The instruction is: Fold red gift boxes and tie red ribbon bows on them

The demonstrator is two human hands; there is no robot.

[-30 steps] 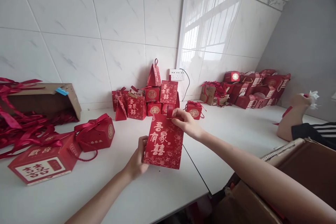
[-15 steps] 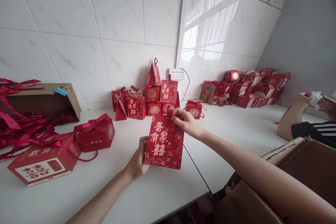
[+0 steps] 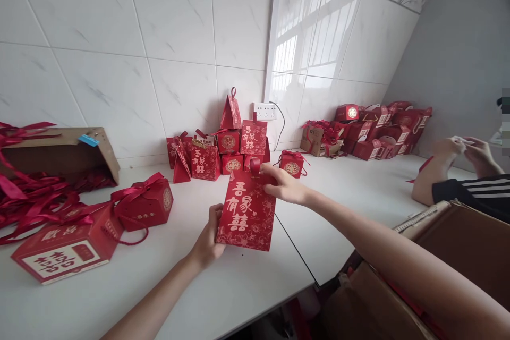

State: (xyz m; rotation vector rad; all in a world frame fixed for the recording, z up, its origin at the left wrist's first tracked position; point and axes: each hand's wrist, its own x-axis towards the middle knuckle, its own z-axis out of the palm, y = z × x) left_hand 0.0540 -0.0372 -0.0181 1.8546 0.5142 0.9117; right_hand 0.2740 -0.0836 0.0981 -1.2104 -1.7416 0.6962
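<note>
A red box with white characters (image 3: 247, 215) is held upright just above the white table, its printed face toward me. My left hand (image 3: 210, 239) grips its lower left edge, with the fingers wrapped behind it. At the top right corner of the box is my right hand (image 3: 283, 185), its thumb and index finger beside the dark red ribbon loop (image 3: 255, 165); the fingers are slightly parted and touch the box's upper edge. Behind it stands a stack of similar red boxes (image 3: 228, 142) against the tiled wall.
At the left lie a cardboard box with red ribbons (image 3: 107, 151) and two larger red boxes (image 3: 66, 247). More red boxes (image 3: 368, 149) are piled at the back right. A person's hands (image 3: 464, 149) are at the right, beyond an open carton (image 3: 462, 255).
The right fingers have loosened from the ribbon loop and shifted slightly along the box top. The view has moved a little. The other person's hands have come together.
</note>
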